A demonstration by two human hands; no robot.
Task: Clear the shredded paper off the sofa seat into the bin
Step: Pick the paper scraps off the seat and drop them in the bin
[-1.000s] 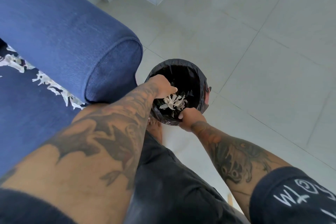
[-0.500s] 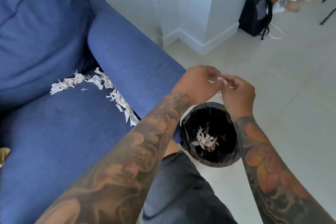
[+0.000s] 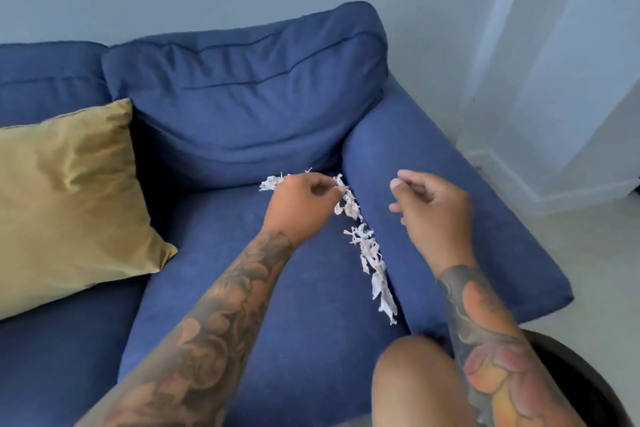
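White shredded paper (image 3: pixel 370 253) lies in a strip along the seam between the blue sofa seat (image 3: pixel 277 288) and the right armrest (image 3: pixel 450 191), with a smaller clump (image 3: pixel 272 182) at the back of the seat. My left hand (image 3: pixel 301 201) hovers over the back end of the strip, fingers curled with the tips at the shreds; I cannot tell whether it grips any. My right hand (image 3: pixel 429 204) is above the armrest, fingers loosely bent and holding nothing. Only the black rim of the bin (image 3: pixel 571 374) shows, at the bottom right behind my right forearm.
A mustard cushion (image 3: pixel 69 194) leans on the left part of the seat. Blue back cushions (image 3: pixel 242 87) rise behind the paper. My bare knee (image 3: pixel 415 385) is at the seat's front edge. White wall and skirting (image 3: pixel 536 191) stand to the right on a pale floor.
Both hands left the bin, where they dropped paper, and swung left over the sofa. The view turned from the bin to the seat; the bin is now at the lower right edge.
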